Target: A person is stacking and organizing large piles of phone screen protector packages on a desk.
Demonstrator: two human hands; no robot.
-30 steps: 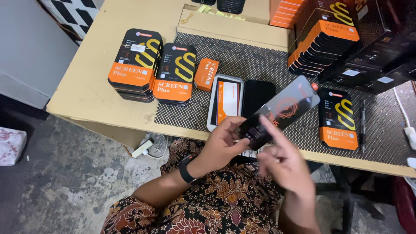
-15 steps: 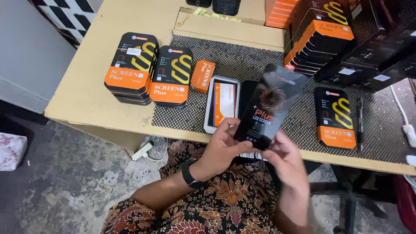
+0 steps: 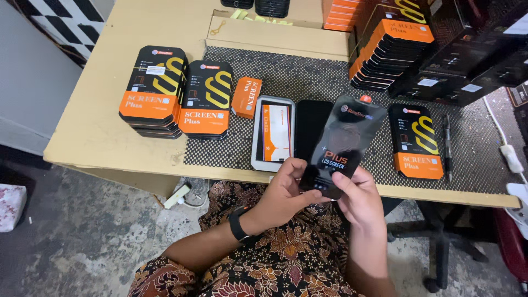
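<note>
Rotated since a second ago, black sleeve package [image 3: 342, 144] now stands upright, printed face to camera, above the wooden table [image 3: 99, 135] edge and over the black phone panel [image 3: 311, 127]. Left hand [image 3: 281, 193] and right hand [image 3: 358, 198] both pinch its bottom end, fingers closed on it. White tray [image 3: 273, 133] lies just left.

The lower end of the black pouch [image 3: 342, 142] is hidden behind the fingers of the left hand [image 3: 286, 190] and right hand [image 3: 360, 199]. The pouch also covers part of the dark phone [image 3: 311, 127] lying behind it on the counter [image 3: 99, 137]. The stacked boxes [image 3: 440, 49] at the top right are cut off by the frame edge. The white cable [image 3: 509, 154] runs out of view at the right edge.
</note>
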